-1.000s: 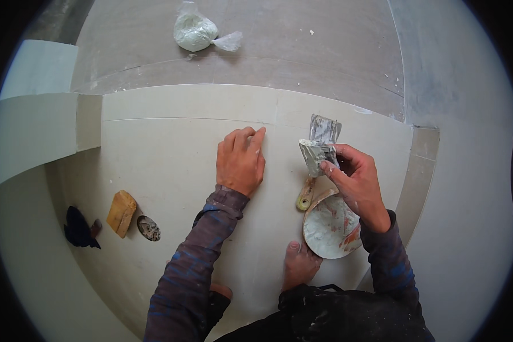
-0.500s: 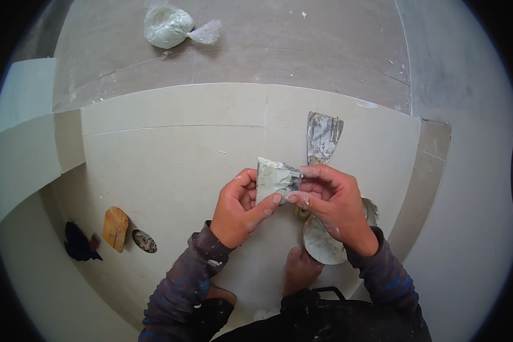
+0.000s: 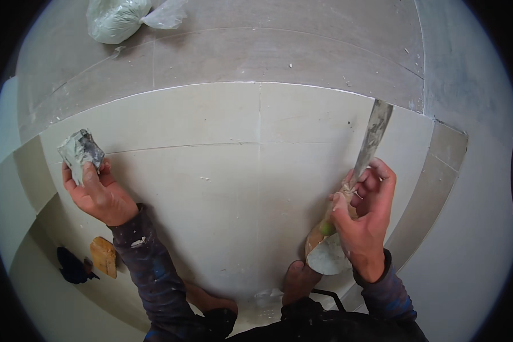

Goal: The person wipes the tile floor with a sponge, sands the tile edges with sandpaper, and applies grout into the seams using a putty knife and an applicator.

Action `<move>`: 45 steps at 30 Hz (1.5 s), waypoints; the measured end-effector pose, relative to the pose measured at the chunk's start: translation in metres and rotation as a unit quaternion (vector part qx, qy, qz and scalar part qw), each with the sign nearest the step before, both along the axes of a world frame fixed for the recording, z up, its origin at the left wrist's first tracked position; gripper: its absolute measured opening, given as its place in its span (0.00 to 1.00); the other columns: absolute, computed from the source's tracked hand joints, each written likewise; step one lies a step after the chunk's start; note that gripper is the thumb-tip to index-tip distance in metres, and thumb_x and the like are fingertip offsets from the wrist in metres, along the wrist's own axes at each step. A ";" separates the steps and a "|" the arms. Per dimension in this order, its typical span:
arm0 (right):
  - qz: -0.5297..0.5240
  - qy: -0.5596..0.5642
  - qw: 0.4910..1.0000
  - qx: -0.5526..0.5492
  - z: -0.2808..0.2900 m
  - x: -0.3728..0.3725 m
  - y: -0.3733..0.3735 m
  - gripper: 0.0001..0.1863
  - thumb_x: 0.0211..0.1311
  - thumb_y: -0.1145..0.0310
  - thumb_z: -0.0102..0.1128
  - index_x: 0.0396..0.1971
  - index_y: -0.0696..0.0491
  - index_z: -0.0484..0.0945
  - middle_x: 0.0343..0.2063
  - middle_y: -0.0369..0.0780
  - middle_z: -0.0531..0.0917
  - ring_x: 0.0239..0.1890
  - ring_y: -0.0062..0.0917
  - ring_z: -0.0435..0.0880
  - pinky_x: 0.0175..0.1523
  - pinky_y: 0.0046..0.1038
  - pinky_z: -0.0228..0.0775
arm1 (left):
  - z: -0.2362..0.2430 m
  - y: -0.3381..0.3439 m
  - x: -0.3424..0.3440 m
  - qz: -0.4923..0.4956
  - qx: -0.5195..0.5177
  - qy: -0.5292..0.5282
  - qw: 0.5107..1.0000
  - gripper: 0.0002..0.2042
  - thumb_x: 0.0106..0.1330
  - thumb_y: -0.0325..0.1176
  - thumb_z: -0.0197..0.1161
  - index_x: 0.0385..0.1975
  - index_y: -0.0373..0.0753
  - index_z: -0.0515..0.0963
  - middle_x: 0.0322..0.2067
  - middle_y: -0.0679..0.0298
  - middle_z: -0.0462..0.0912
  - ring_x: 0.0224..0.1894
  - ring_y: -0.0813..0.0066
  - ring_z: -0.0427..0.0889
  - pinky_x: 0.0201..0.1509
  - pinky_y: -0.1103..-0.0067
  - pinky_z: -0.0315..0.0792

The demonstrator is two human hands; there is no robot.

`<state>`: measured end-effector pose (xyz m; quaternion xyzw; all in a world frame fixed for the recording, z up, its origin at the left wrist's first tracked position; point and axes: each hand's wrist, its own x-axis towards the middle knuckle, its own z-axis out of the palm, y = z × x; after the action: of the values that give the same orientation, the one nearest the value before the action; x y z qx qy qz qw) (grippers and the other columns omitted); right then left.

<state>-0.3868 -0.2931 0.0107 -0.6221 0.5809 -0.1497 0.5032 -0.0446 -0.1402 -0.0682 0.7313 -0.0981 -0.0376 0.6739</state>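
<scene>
A putty-caked blade [image 3: 78, 149] sits at nine o'clock, pinched in the left hand [image 3: 105, 199]; near three, the right hand [image 3: 367, 228] holds a putty knife [image 3: 373, 134]. A bowl [image 3: 315, 235] lies near five, a tied bag [image 3: 115, 21] near eleven.

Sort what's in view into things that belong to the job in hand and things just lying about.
Likely in use:
paste-smeared blade, in the left hand
scraper, in the right hand
round dish, near the right hand

Apparently lying about:
tied bag of pale material, possibly related
yellow-brown block
dark item, too unclear to name
</scene>
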 end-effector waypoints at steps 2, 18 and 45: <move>-0.095 -0.071 0.993 0.025 0.008 0.004 -0.011 0.38 0.59 0.83 0.60 0.71 0.61 0.58 0.45 0.41 0.75 0.41 0.20 0.77 0.46 0.24 0.75 | -0.001 0.003 -0.006 0.015 0.040 -0.045 0.998 0.26 0.70 0.29 0.62 0.66 0.32 0.64 0.53 0.52 0.79 0.45 0.69 0.80 0.46 0.76 0.76; 0.477 0.107 0.839 -0.239 -0.010 0.011 -0.044 0.31 0.49 0.72 0.63 0.59 0.47 0.85 0.36 0.36 0.81 0.35 0.26 0.80 0.38 0.28 0.77 | -0.018 0.004 -0.012 0.068 0.166 -0.144 0.973 0.27 0.69 0.28 0.61 0.67 0.33 0.63 0.54 0.46 0.80 0.46 0.67 0.81 0.46 0.77 0.77; 0.496 0.103 0.833 -0.222 0.002 0.019 -0.052 0.30 0.47 0.71 0.62 0.56 0.49 0.86 0.37 0.36 0.81 0.34 0.27 0.80 0.36 0.27 0.77 | -0.008 0.001 -0.011 0.056 0.189 -0.147 0.969 0.22 0.72 0.27 0.59 0.64 0.32 0.66 0.57 0.48 0.74 0.48 0.67 0.80 0.49 0.76 0.78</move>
<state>-0.3675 -0.3455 0.0129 -0.9334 0.1942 0.0607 0.2956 -0.0561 -0.1388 -0.0765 0.8472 -0.1464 0.0902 0.5027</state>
